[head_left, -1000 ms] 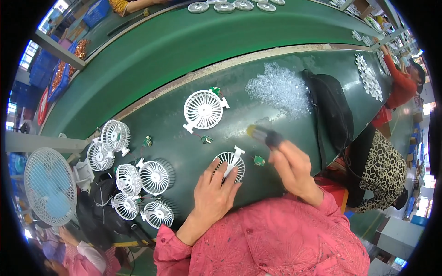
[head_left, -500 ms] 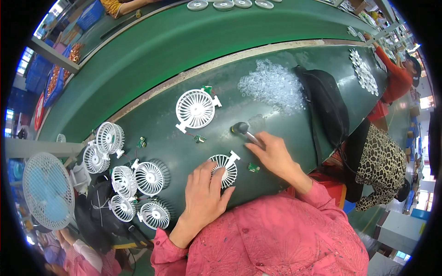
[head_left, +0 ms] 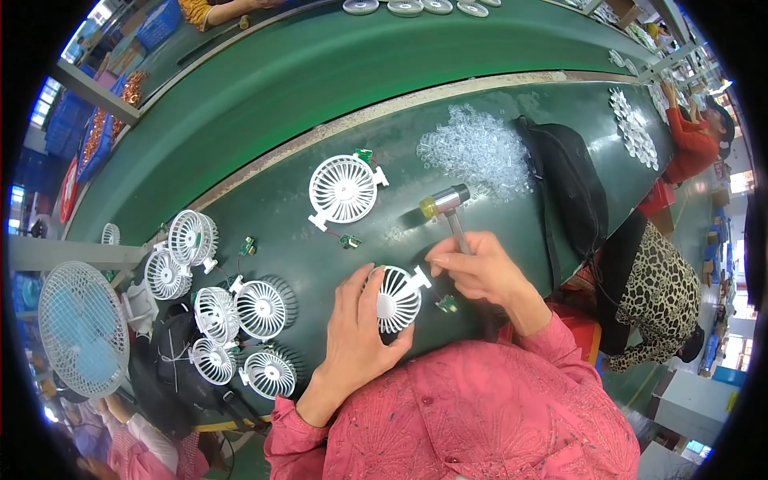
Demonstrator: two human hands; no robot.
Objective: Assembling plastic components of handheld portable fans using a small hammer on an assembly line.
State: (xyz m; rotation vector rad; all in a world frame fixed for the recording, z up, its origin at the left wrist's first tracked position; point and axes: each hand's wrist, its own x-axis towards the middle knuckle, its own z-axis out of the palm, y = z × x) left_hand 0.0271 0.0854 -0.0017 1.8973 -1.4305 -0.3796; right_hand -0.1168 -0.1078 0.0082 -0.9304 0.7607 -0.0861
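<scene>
My left hand [head_left: 356,328] is wrapped round the left side of a white fan housing [head_left: 398,299], which lies close to my body on the green table. A small green circuit board [head_left: 446,304] hangs by wires at its right. In my right hand [head_left: 478,270] is a mallet [head_left: 445,202] with a yellow face and a metal head, raised off the table and held by its handle. Another white fan housing [head_left: 344,190] lies further off, with small circuit boards wired to it. At the left, several more fan housings [head_left: 261,310] are grouped together, some stacked.
A heap of clear plastic pieces [head_left: 474,148] lies beyond the mallet, beside a black bag [head_left: 570,176]. Past the table runs a green conveyor belt [head_left: 264,112] carrying white round parts [head_left: 406,7]. A desk fan [head_left: 83,328] stands at the left. Co-workers sit at the right [head_left: 664,280].
My right hand has lifted the mallet from the table, and its head now shows side-on. My left hand has shifted its hold on the fan housing, which has tilted and moved slightly right.
</scene>
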